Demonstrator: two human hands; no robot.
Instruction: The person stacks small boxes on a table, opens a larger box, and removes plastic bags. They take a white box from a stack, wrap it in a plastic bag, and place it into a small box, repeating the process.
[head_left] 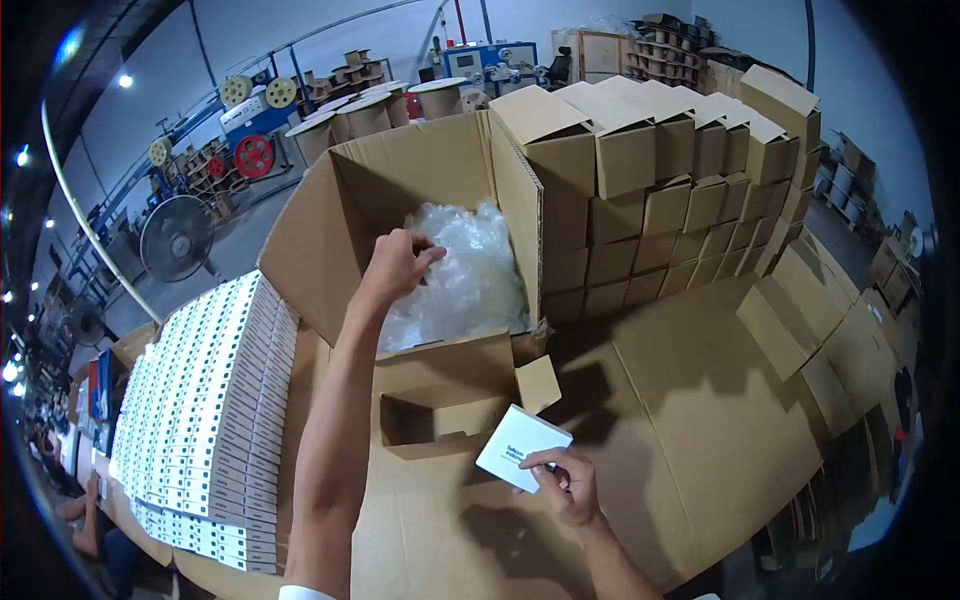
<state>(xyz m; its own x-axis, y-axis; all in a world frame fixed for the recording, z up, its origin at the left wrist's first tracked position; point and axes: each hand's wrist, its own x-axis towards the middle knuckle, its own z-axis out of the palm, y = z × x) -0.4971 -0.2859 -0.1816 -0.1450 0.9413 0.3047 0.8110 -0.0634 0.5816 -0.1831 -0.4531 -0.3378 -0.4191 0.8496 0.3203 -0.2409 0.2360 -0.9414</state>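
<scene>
My left hand (400,265) reaches into a large open carton (400,155), its fingers curled and pinched at the top of a heap of clear plastic bags (460,285). The exact grip on the plastic is partly hidden. Lower down, my right hand (567,487) holds a flat white box (510,445) with small dark print by its near corner, thumb and fingers closed on it. Just beside that white box, a small brown carton (425,400) lies with its opening facing me and a flap (540,383) folded out to the right.
Stacked white boxes (215,400) rise at the left. A wall of closed brown cartons (640,200) stands behind on the right. Open cartons (810,300) lie at the far right of the cardboard-covered table (690,430). Another person's arm (88,515) shows at the lower left.
</scene>
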